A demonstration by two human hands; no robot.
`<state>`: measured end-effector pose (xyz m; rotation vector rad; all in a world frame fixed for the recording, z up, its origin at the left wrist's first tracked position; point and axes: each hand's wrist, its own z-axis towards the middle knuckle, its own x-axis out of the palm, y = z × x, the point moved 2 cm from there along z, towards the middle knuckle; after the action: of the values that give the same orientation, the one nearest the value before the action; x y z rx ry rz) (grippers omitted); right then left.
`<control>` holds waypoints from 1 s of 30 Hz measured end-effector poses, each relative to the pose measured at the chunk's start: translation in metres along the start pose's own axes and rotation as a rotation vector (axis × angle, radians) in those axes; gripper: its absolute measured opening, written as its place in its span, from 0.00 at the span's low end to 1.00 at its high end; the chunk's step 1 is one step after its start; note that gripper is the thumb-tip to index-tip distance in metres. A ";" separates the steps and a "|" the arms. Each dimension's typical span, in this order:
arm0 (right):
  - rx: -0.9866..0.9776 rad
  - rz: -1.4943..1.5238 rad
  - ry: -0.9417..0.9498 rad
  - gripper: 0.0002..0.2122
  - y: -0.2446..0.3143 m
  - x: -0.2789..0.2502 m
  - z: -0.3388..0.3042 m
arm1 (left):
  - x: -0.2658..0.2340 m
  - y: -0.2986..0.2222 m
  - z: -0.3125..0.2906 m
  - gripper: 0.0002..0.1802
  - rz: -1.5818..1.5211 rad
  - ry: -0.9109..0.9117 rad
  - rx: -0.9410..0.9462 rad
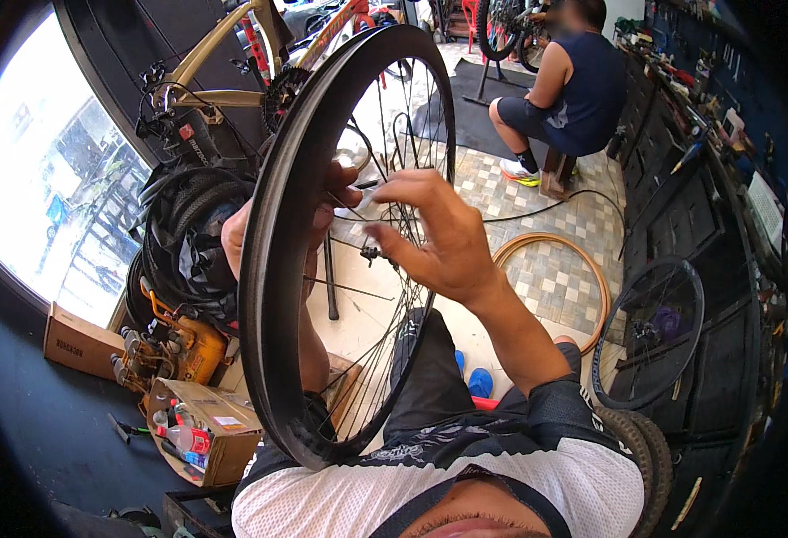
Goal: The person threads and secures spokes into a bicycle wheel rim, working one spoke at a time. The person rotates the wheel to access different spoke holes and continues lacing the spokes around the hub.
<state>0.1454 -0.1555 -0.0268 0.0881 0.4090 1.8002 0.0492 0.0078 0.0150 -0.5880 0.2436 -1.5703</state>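
Observation:
A black deep-rimmed bicycle wheel [273, 260] stands upright before me, its lower edge against my torso. Thin spokes run to the hub [372, 255]; a few slant loosely towards the near left of the rim. My left hand [329, 193] reaches behind the rim, fingers curled closed at its inner side, partly hidden by it. Near the hub and spokes, my right hand [448, 238] hovers with thumb and index finger bent and apart. A thin dark piece shows by its fingertips, too small to name.
Bike frames [215, 58] and bundled tyres [188, 220] stand left, above an orange compressor [192, 354] and a cardboard box [219, 435] of bottles. A person [582, 85] sits ahead. A tan tyre [605, 291] and another wheel [649, 332] lie right, beside a tool bench [708, 134].

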 end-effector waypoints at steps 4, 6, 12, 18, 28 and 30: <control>0.035 -0.093 0.113 0.09 0.002 0.011 -0.001 | -0.008 0.002 -0.003 0.24 0.241 0.056 -0.024; 0.050 -0.098 0.131 0.09 0.002 0.012 -0.003 | -0.009 0.005 -0.003 0.23 0.202 0.038 -0.022; 0.050 -0.041 0.122 0.08 -0.002 0.015 -0.006 | 0.002 0.013 0.009 0.33 0.047 -0.033 0.031; 0.103 -0.016 0.132 0.08 0.001 0.011 -0.002 | 0.009 -0.002 0.003 0.29 0.071 0.012 -0.153; 0.060 0.024 -0.029 0.09 0.000 0.020 -0.008 | 0.016 0.006 0.011 0.26 0.043 -0.027 -0.060; 0.031 -0.010 -0.064 0.09 -0.003 0.021 -0.009 | 0.019 0.002 0.007 0.26 0.062 -0.061 -0.137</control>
<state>0.1399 -0.1370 -0.0389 0.1650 0.3909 1.7767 0.0543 -0.0099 0.0243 -0.7276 0.3223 -1.4808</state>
